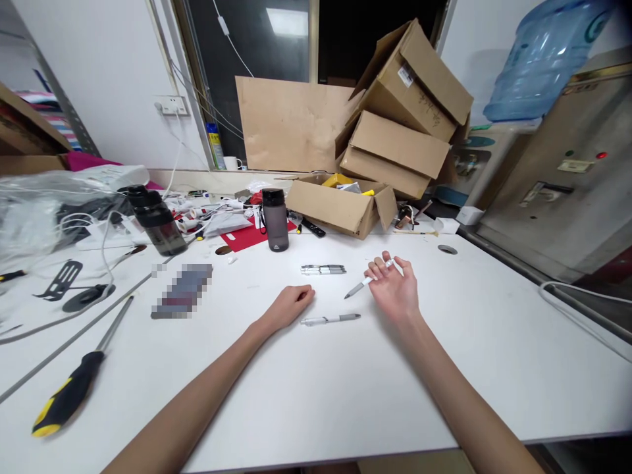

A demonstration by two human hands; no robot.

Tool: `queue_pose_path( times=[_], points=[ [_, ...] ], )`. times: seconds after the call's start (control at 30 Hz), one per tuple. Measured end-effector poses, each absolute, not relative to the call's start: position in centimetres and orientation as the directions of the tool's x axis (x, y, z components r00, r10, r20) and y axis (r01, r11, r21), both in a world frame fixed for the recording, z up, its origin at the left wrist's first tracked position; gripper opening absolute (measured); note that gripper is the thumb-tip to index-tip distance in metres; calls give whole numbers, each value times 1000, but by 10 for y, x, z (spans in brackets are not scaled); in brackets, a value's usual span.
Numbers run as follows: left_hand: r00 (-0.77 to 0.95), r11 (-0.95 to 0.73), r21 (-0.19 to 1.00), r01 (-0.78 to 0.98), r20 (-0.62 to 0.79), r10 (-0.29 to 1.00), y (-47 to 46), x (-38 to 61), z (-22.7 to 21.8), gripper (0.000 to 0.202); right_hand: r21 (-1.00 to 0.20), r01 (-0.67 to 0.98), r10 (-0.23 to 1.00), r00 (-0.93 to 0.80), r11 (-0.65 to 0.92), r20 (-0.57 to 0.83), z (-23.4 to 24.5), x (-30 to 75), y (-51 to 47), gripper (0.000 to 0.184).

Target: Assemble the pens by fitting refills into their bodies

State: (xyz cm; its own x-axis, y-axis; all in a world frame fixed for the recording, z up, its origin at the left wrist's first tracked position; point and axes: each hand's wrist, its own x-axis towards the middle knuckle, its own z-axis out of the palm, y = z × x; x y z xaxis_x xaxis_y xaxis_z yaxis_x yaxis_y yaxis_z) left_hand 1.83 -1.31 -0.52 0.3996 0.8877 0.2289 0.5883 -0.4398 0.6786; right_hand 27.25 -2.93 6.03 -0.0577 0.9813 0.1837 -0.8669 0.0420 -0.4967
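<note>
My right hand (395, 286) rests on the white table (345, 395) and holds a grey and white pen (363, 283) between its fingers, the tip pointing left. My left hand (291, 304) lies on the table with fingers curled into a loose fist, nothing visible in it. A second grey pen (330, 320) lies flat just in front of my left hand, between both hands. Two more pens (323, 269) lie side by side a little farther back.
A dark bottle (275, 220) and a black shaker bottle (158, 220) stand behind. An open cardboard box (340, 204) and stacked boxes (409, 112) fill the back. A yellow-handled screwdriver (74, 382) lies at left. Cables and clutter sit far left; a water dispenser (543, 131) stands right.
</note>
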Motion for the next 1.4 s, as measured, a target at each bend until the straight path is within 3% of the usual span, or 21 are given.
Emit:
queue_pose_path(
  times=[0.93,1.4],
  points=[
    [394,-454,668,589,253,884,-13,20,-5,38,-563,-818,976,-6,120,217,54,274,-24,8],
    [405,-450,661,601,234,884,-14,19,-5,38,-504,-856,971,-13,113,239,52,276,-23,5]
  ],
)
